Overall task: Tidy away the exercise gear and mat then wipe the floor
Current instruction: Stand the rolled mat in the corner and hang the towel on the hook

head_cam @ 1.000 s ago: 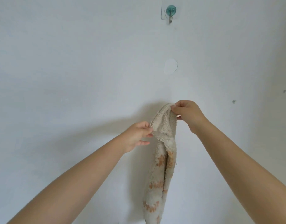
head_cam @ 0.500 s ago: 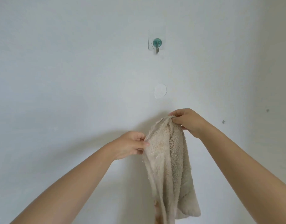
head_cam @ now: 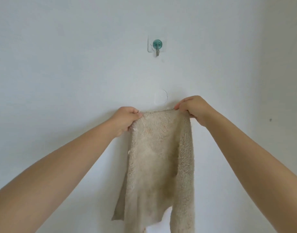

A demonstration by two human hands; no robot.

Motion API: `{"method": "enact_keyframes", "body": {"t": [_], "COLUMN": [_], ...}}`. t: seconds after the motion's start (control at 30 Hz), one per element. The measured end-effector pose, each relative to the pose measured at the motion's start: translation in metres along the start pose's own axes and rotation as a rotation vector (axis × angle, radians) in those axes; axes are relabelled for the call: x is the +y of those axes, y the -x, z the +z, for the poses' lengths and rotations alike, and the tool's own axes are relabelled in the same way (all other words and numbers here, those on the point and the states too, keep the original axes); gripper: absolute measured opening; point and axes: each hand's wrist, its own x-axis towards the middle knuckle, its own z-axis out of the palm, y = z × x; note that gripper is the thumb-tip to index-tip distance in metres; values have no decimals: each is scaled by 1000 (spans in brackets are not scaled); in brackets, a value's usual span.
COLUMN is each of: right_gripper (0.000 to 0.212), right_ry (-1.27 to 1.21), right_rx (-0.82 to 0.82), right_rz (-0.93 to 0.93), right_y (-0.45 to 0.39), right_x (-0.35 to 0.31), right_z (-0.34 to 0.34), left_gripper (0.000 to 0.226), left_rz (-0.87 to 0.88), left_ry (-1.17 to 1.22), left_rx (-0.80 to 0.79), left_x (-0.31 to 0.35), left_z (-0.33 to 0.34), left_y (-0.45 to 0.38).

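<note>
Risk first on the left: left hand (head_cam: 126, 119) clenched on the upper left corner of the beige towel (head_cam: 158, 158), held up in front of the white wall (head_cam: 60, 73). Only a small pinch of cloth inside that fist, so a slip there probably drops the corner and lets the whole width fold back into a bunch.

Moving to the middle: top edge of the towel pulled nearly straight between the two hands, rest hanging free downward, lower edge uneven, lowest part out of the frame. No loop or tag to be seen on the top edge, so hanging on the teal hook (head_cam: 157, 46) above may fail; thick pile pushed over a small metal prong can slide off again. Hook sits on a clear adhesive plate, one corner seems lifted; weight of a damp cloth could peel it, like the round mark (head_cam: 160, 97) just below, perhaps left by another fixing. Dampness itself not possible to judge.

On the right: right hand (head_cam: 191, 107) grasping the upper right corner, fingers closed over the edge, slightly higher than the left. Uneven pull likely tilts the cloth to one side.
</note>
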Motion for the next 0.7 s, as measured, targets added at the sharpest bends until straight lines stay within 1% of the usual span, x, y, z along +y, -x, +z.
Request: {"method": "enact_keyframes", "body": {"t": [0.07, 0.13, 0.2, 0.23, 0.3, 0.37, 0.43, 0.53, 0.6, 0.7], "right_gripper": [27, 29, 29, 26, 13, 26, 34, 35, 36, 37], "right_ry": [7, 59, 144, 199, 339, 481, 543, 655, 709, 660], "right_rx": [-23, 21, 142, 232, 390, 490, 521, 560, 565, 537], "right_rz": [-30, -82, -199, -278, -420, -512, -537, -534, -486, -389], "right_y": [-8, -16, -25, -29, -38, -47, -54, -61, -67, -67], "right_x": [-6, -15, -28, -37, -59, -80, -96, -108, -109, -105], "right_z": [-5, -8, -11, -13, -18, -23, -30, -40, -42, -41], "left_gripper": [31, 30, 28, 27, 27, 28, 29, 32, 36, 41], "left_rz": [77, 154, 229, 266, 335, 389, 424, 469, 484, 514], "left_ry": [-3, -44, -89, -118, -185, -230, -237, -309, -391, -451], "left_rx": [26, 54, 89, 114, 182, 244, 270, 311, 371, 483], "left_x": [28, 56, 81, 92, 112, 130, 145, 160, 164, 167], "left_z": [-9, -18, -28, -32, -39, -43, -44, -38, -30, -17], "left_y": [-13, -25, -38, -45, -59, -70, -78, -89, -94, -96]}}
